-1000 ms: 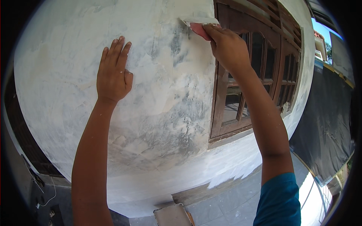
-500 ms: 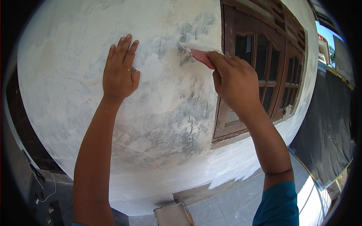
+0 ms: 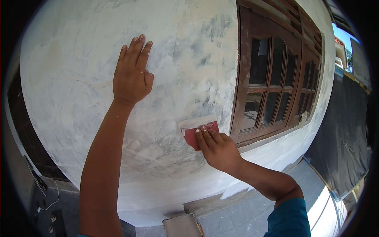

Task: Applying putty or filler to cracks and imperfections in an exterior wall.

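A mottled white and grey plastered wall (image 3: pixel 71 94) fills most of the view. My left hand (image 3: pixel 132 73) lies on it with fingers stretched upward and flecks of white on the skin. Lower and to the right, my right hand (image 3: pixel 219 148) grips a putty scraper (image 3: pixel 190 138) with a red body, its pale blade laid against the wall just left of the window. The brown wooden window (image 3: pixel 244 59) has small glass panes.
A dark doorway (image 3: pixel 17 106) is at the left, with a white cable (image 3: pixel 57 197) on the floor. A beige board (image 3: pixel 179 227) sits below the wall. Dark sheeting (image 3: pixel 337 134) hangs at the right, over grey tiles (image 3: pixel 237 215).
My right hand has moved down the wall with the scraper, from beside the window's top to beside its lower part. My left hand has shifted slightly rightward in view.
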{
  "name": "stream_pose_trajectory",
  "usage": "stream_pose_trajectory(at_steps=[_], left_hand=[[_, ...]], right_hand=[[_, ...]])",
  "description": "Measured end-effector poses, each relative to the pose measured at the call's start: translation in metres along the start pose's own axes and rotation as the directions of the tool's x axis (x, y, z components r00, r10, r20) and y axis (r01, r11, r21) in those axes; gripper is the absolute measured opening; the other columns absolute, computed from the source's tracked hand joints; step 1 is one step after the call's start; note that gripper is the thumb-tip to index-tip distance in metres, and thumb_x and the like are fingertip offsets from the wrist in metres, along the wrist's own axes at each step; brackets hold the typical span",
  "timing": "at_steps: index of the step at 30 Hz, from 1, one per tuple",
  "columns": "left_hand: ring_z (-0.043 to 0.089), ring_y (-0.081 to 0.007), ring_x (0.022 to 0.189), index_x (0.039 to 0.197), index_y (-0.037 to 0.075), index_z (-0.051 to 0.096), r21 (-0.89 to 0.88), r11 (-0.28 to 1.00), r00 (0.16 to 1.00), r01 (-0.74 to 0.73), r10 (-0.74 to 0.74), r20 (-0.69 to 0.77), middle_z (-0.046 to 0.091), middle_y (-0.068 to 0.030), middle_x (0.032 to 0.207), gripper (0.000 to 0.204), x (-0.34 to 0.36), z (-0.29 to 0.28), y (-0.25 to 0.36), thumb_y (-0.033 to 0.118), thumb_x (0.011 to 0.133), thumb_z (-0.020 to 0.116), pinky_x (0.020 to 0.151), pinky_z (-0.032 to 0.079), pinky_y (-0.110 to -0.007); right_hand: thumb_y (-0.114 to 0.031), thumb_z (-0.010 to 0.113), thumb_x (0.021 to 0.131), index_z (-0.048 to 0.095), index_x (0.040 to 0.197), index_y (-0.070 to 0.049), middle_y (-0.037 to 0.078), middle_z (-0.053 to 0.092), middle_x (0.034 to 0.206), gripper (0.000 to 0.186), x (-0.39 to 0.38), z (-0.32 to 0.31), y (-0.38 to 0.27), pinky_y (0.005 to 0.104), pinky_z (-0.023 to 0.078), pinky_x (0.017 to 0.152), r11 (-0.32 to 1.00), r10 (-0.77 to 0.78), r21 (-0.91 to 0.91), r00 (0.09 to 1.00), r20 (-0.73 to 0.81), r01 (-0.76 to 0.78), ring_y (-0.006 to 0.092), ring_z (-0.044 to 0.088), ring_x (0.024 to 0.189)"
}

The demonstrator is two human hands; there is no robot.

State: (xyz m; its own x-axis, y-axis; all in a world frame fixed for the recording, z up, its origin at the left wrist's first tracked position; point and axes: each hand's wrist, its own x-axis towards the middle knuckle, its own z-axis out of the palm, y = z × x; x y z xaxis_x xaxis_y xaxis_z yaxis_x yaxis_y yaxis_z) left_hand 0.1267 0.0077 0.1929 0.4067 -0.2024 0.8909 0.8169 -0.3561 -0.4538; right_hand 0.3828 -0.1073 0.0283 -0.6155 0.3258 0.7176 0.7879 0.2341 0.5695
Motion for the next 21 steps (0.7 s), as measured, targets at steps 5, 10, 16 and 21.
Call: stream_pose_trajectory(at_steps=[5,10,16,21], left_hand=[[0.04,-0.03,0.143,0.14,0.005,0.051,0.038,0.999,0.999,0.025,-0.026,0.027,0.046,-0.0136,0.151,0.062,-0.004,-0.004,-0.003,0.007,0.078,0.046,0.12,0.028,-0.048],[0.038,-0.0322,0.144,0.143,0.006,0.049,-0.008,1.0,1.0,0.007,-0.007,0.016,0.044,-0.0145,0.152,0.064,0.001,-0.001,0.0,0.007,0.079,0.041,0.12,0.026,-0.049],[0.039,-0.0298,0.143,0.14,0.006,0.051,0.017,1.0,1.0,-0.001,0.001,-0.001,0.046,-0.013,0.151,0.062,-0.001,0.001,-0.002,0.008,0.078,0.046,0.12,0.028,-0.047],[0.04,-0.0301,0.142,0.141,0.005,0.051,0.039,0.999,1.0,-0.003,0.003,0.006,0.047,-0.0132,0.15,0.063,-0.001,0.004,0.0,0.008,0.078,0.045,0.12,0.028,-0.048]], right_hand=[[-0.007,0.062,0.079,0.066,0.109,0.002,0.014,0.073,0.1,0.031,0.066,-0.054,0.064,0.0364,0.053,0.074,0.995,0.094,-0.005,0.965,-0.243,-0.099,0.0269,0.07,0.089],[-0.006,0.059,0.083,0.066,0.115,-0.001,0.015,0.073,0.109,0.033,0.103,-0.04,0.142,0.0372,0.057,0.077,0.943,0.125,-0.224,0.884,-0.451,-0.247,0.0255,0.071,0.09],[-0.01,0.059,0.082,0.062,0.122,0.008,0.025,0.069,0.113,0.044,-0.023,0.022,0.038,0.0374,0.057,0.082,0.993,0.052,-0.107,0.997,-0.059,-0.058,0.0315,0.071,0.096],[-0.008,0.064,0.08,0.065,0.115,0.004,0.019,0.072,0.107,0.037,-0.051,-0.011,0.011,0.0364,0.056,0.077,0.968,0.101,0.214,0.984,0.148,-0.132,0.028,0.071,0.095]])
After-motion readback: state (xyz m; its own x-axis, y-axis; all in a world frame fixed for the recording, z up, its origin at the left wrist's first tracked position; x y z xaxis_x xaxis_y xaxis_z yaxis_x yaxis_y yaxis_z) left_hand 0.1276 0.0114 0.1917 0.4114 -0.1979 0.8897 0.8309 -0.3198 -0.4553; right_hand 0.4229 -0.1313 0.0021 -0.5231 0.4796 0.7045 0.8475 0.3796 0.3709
